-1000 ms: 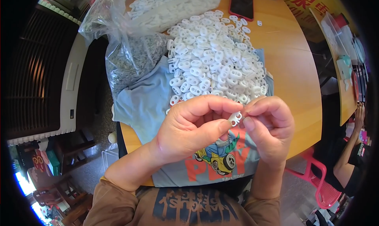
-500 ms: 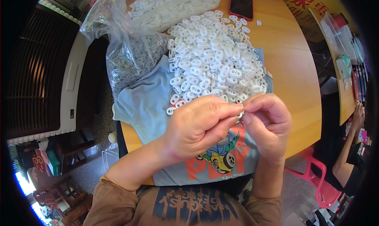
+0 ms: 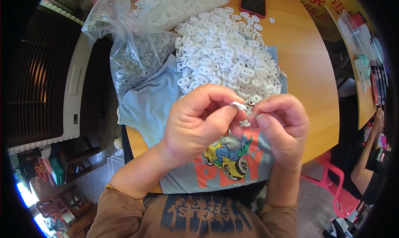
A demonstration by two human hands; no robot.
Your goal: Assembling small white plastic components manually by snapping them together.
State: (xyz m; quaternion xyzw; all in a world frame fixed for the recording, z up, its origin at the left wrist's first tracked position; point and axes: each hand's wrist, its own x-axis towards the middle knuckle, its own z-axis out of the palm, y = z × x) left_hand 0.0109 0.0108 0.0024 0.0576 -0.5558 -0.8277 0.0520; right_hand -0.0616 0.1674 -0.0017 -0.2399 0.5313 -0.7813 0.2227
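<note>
My left hand [image 3: 199,117] pinches a white oval plastic piece [image 3: 237,105] between thumb and forefinger. Close beside it, my right hand [image 3: 286,127] has thumb and forefinger closed on a tiny thin greyish piece [image 3: 255,114], perhaps a spring; its exact form is too small to make out. Just beyond both hands lies a big pile of white oval two-holed plastic pieces [image 3: 224,55], spread over a light blue shirt [image 3: 145,94] with a printed cartoon vehicle. A few more white pieces show under and between my fingers.
Left of the pile slumps a clear bag [image 3: 141,55] of small greyish parts. Behind it lies another clear bag [image 3: 187,9] with white pieces. A red-cased phone [image 3: 252,1] rests on the wooden table [image 3: 307,75]. Right, a pink chair [image 3: 341,196] stands near another person's arm [image 3: 368,154].
My hands have drawn slightly apart, and the white piece in my left fingers now shows. My left hand has tilted upward; my right has stayed nearly in place.
</note>
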